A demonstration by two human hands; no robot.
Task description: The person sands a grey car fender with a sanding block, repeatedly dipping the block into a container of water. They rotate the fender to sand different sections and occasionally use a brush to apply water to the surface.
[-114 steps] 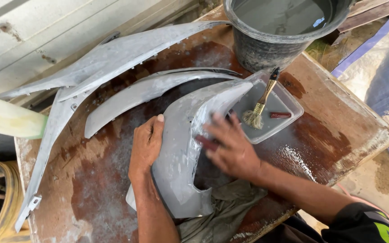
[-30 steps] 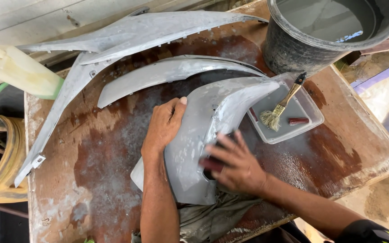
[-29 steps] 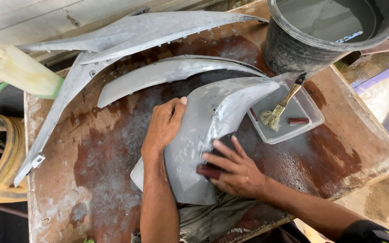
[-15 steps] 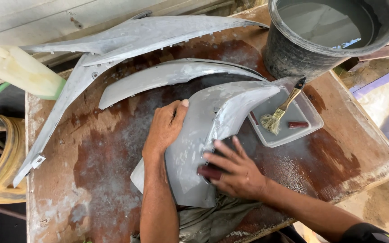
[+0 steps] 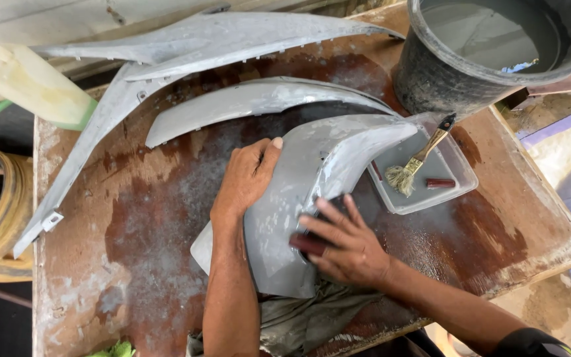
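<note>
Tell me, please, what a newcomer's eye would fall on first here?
Probably the curved grey panel at the middle of the wet wooden table, steadied by the left hand while the right hand presses a dark red block on it. Next, the black bucket at the far right.

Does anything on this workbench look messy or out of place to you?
Mostly the wooden table: it is wet and smeared with pale grey residue. The paintbrush lies bristles-down in a shallow tray of grey water, and a crumpled cloth hangs over the front edge.
</note>
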